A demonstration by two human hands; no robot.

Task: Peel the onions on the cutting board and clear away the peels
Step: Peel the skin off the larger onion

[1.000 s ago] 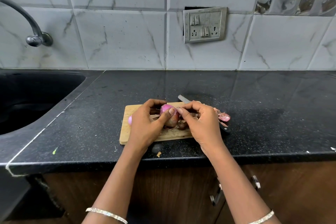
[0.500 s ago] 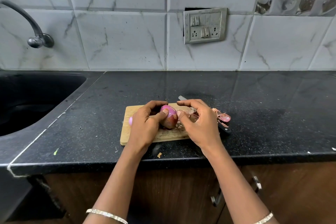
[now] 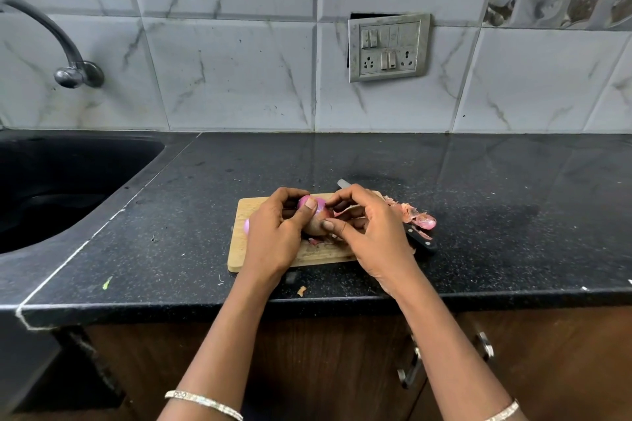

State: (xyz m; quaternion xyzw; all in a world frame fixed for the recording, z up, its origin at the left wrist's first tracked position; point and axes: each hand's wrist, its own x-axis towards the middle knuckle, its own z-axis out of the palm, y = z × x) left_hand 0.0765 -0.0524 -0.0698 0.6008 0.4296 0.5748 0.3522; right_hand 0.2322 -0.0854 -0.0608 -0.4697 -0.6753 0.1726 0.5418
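Light wooden cutting board [image 3: 239, 243], centre frame. Your left hand [image 3: 273, 239] grips the half-peeled pink onion [image 3: 318, 219] over it, thumb on top. Your right hand [image 3: 372, 236] also clamps the onion, fingers arched over it; its thumb sits lower than 0.5 s ago. Loose pink peels [image 3: 415, 215] lie right of the board.

Head view over cutting board [image 3: 238, 248]

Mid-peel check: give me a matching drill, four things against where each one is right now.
1 onion
2 knife
3 peel pile
4 tap

a mounted on the wall, left
b heaped on the counter right of the cutting board
c gripped by left hand and right hand
d lying partly under the right hand

Pairs: 1-c, 2-d, 3-b, 4-a
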